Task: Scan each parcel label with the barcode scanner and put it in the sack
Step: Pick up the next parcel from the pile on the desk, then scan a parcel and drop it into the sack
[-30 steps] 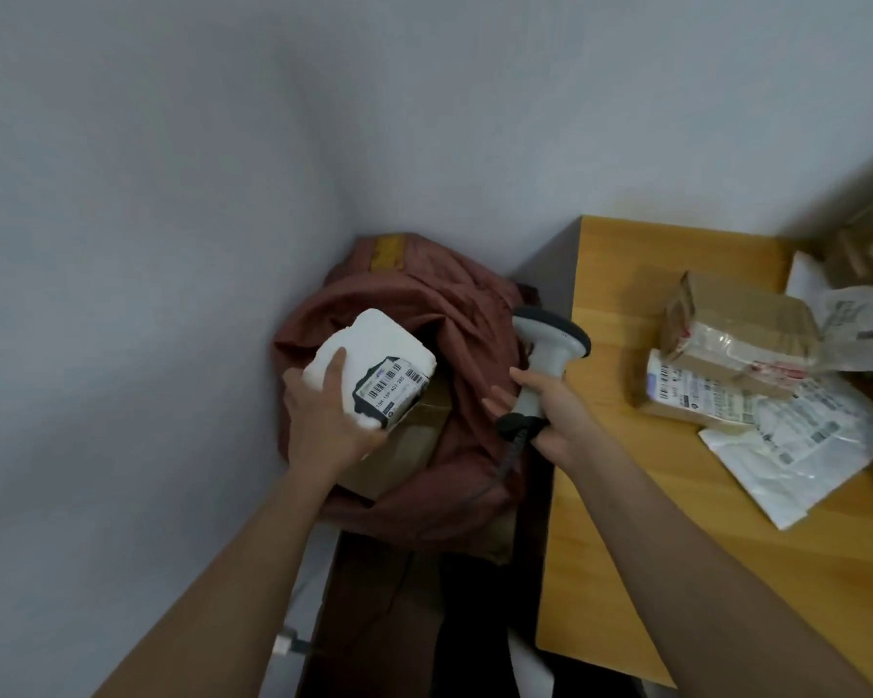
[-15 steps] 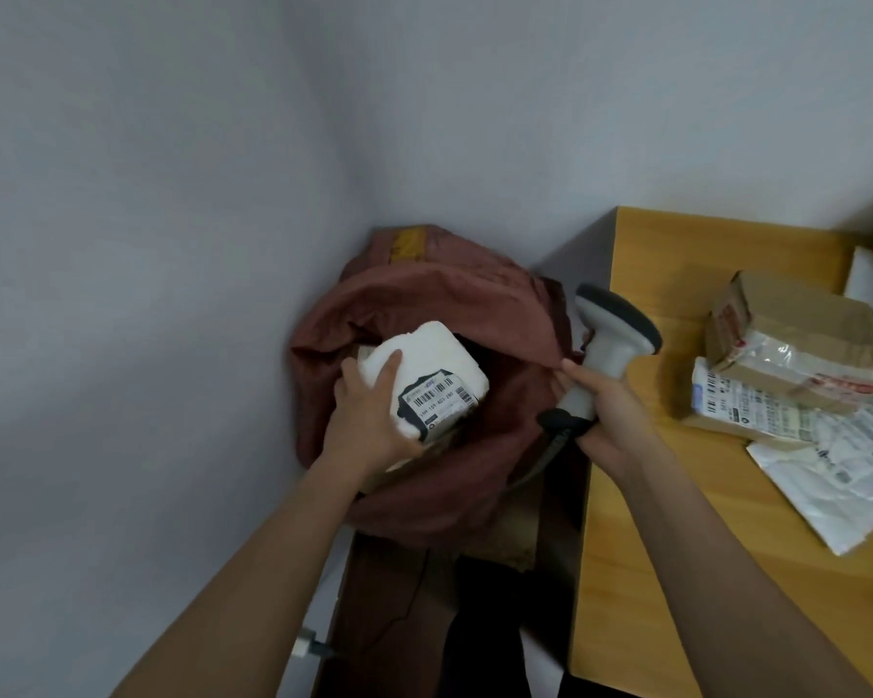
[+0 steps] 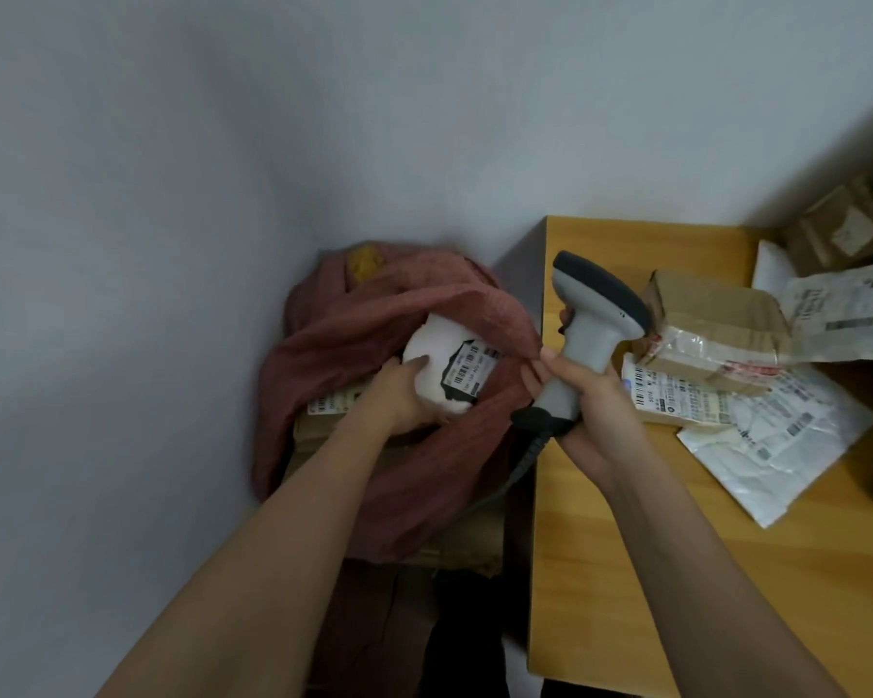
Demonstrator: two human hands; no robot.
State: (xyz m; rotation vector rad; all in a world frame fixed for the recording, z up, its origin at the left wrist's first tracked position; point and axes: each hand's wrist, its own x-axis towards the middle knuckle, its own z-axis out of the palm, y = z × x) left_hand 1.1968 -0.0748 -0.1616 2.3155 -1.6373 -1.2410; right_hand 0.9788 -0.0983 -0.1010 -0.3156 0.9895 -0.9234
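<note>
Grey walls corner a wooden surface (image 3: 626, 571) at right. Left of centre, the left hand (image 3: 399, 400) cups a white parcel (image 3: 439, 365) inside the sack (image 3: 364, 319) mouth; it looks light, soft, best held underneath. The right hand (image 3: 590, 395) wraps the scanner (image 3: 590, 319).

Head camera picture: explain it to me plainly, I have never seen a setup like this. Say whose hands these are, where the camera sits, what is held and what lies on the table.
No machine here: a person wears one camera on the head, looking down at their own bare arms. The left hand holds a white parcel with a barcode label inside the mouth of a reddish cloth sack in the corner. The right hand grips a grey barcode scanner. On the wooden table lie a taped cardboard box, a labelled flat parcel and white mailer bags, waiting.
</note>
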